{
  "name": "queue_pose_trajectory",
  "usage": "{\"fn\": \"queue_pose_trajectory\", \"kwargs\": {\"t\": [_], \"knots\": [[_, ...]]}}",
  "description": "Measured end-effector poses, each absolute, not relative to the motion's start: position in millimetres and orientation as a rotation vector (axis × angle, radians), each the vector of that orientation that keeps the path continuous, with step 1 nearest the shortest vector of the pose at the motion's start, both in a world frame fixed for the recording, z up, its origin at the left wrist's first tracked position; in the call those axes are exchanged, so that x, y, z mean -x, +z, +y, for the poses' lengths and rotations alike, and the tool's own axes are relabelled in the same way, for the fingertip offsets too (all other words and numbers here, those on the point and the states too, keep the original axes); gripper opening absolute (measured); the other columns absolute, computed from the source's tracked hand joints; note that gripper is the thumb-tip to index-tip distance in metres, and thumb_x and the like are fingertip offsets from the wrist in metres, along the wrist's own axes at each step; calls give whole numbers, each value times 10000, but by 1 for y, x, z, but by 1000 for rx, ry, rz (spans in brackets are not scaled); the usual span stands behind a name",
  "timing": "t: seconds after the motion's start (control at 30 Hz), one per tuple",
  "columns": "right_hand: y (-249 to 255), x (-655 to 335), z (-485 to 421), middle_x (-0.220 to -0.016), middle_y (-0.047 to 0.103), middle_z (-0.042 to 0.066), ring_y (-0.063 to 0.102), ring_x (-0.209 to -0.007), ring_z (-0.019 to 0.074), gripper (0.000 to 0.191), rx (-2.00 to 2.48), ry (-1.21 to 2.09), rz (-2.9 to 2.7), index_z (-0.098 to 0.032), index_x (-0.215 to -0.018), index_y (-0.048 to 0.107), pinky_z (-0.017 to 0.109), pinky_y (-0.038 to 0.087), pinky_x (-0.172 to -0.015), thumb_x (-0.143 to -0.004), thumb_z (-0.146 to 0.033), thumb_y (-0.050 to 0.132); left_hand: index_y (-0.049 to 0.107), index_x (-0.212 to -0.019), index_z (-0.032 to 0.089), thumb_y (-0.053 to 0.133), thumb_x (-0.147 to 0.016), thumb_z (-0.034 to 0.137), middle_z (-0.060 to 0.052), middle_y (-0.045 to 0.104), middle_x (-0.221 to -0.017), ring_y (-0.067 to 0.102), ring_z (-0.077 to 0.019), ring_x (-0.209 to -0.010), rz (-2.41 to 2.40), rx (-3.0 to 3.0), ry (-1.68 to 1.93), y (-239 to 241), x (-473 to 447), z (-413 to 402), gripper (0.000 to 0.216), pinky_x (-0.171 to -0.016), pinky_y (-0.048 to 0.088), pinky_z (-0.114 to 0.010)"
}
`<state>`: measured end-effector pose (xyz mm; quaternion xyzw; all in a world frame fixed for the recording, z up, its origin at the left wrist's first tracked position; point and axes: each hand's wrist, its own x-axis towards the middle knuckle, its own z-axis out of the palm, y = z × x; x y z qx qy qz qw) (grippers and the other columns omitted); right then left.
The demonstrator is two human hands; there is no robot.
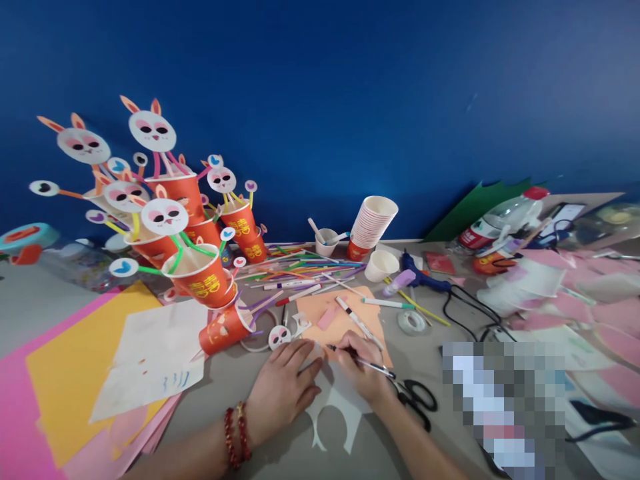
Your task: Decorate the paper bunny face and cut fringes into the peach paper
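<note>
My left hand [283, 387] lies flat, open, pressing the white paper [335, 407] at the desk's [225, 380] near edge; my right hand [363, 373] grips a pen [360, 360] on it.

Two forearms come in from the bottom edge, in the lower centre of the frame. Both are bare as far as the picture shows them, with no cloth over them. The left hand [283, 390] has a wrist wearing two bead bracelets [236, 433], which lie side by side and touch. The strand farther from the hand is of round, glossy, dark red beads. The strand nearer the hand is a lighter, orange-red tone. Both fit close around the wrist. The right hand [363, 373], just right of the left, is bare, as is its wrist. The nails are too small to make out.
</note>
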<state>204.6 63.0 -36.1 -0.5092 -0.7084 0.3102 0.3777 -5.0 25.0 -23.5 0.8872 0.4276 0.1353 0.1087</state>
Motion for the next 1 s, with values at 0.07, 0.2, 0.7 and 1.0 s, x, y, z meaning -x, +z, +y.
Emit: {"fn": "queue_pose_trajectory", "kwargs": {"t": [0.07,0.2,0.7,1.0], "knots": [[-34,-203,63,-528,457,-41,454,-510,142,193,1307,815,-1823,-240,-640,449,259,354,-523,-826,-193,469,559,-1300,241,559,-942,351,-103,528,-1410,469,-296,-1292,1264,-2604,395,-23,4,25,375,-1056,403,-487],[-34,-202,63,-539,490,-30,470,-516,153,199,1317,816,-1809,-242,-643,442,270,365,-528,-834,-190,462,551,-1309,252,565,-937,329,-85,527,-1416,463,-285,-1297,1275,-2582,397,-22,4,25,381,-1062,399,-478],[-39,-201,67,-567,535,-32,504,-519,130,210,1258,633,-1868,-233,-675,469,242,396,-535,-867,-148,476,531,-1340,281,555,-942,337,-56,519,-1420,466,-261,-1289,1276,-2599,406,-21,6,27,402,-1063,399,-445],[-37,-204,66,-539,498,-38,476,-496,126,231,1232,633,-1862,-231,-637,455,235,376,-511,-851,-146,461,569,-1284,262,543,-945,308,-63,544,-1391,479,-268,-1272,1266,-2587,436,-21,5,27,344,-1055,402,-456]]}}
